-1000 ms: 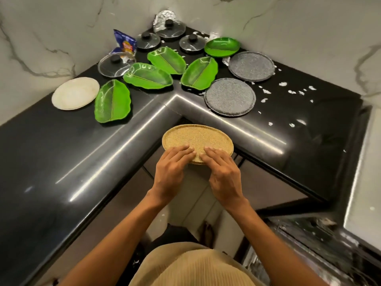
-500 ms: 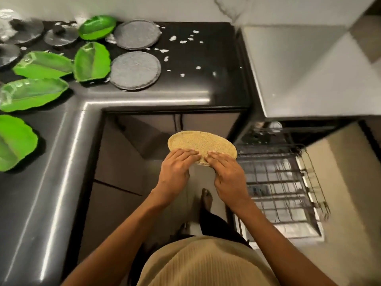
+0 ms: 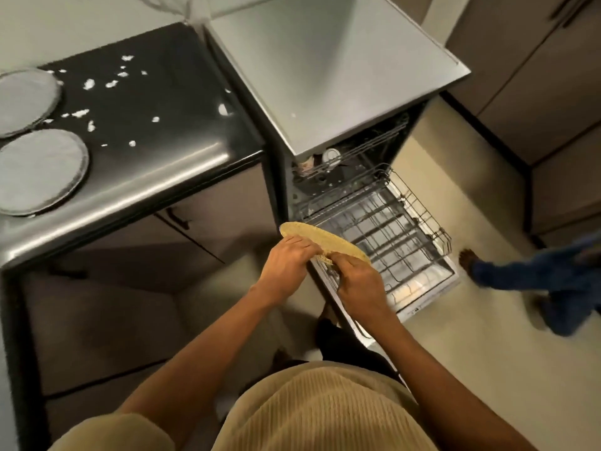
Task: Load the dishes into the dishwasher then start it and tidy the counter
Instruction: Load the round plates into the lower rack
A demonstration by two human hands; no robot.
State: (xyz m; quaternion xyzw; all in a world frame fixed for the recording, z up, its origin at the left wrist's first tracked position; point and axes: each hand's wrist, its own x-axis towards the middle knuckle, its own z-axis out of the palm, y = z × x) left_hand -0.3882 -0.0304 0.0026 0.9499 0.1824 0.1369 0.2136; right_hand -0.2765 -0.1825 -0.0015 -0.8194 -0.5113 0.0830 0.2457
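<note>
Both hands, left hand [image 3: 286, 263] and right hand [image 3: 356, 283], grip the tan plate [image 3: 320, 239] by its near edge, tilted, ready for slotting into the rack [image 3: 383, 222].

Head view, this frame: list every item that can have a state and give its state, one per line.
Dishwasher: door open.
Lower rack: pulled out over the door, looks empty.
Upper rack: pushed in, some items inside.
Yellow plate: held in the air, tilted, beside the lower rack.
Left hand: grips the plate's near edge.
Right hand: grips the plate's near edge.
Two grey plates: flat on the counter.
Counter: strewn with white scraps.
</note>
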